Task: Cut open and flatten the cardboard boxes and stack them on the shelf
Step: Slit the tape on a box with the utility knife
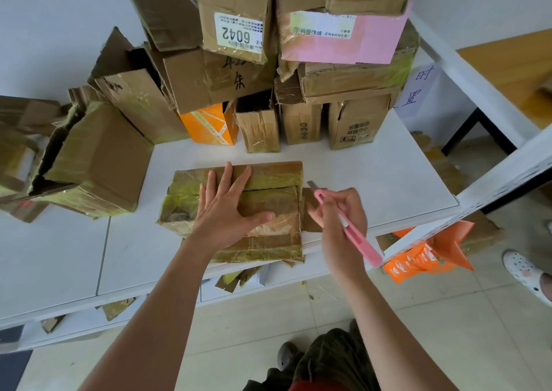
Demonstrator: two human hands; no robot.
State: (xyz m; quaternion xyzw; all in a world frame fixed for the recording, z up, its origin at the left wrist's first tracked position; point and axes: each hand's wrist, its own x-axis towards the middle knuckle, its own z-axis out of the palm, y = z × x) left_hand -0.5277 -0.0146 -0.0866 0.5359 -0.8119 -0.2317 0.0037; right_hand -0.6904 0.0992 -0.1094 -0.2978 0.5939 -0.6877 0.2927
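Observation:
A taped brown cardboard box lies on the white shelf near its front edge. My left hand presses flat on the box's top with fingers spread. My right hand grips a pink utility knife just right of the box. The knife's short blade points up and left, close to the box's right end, where a flap sticks out. A seam across the box's top shows as a dark slit.
Several cardboard boxes are piled at the back of the shelf, among them an orange one and one with a pink side. A crushed box lies at the left. Orange cardboard sits below right. A shelf post slants at right.

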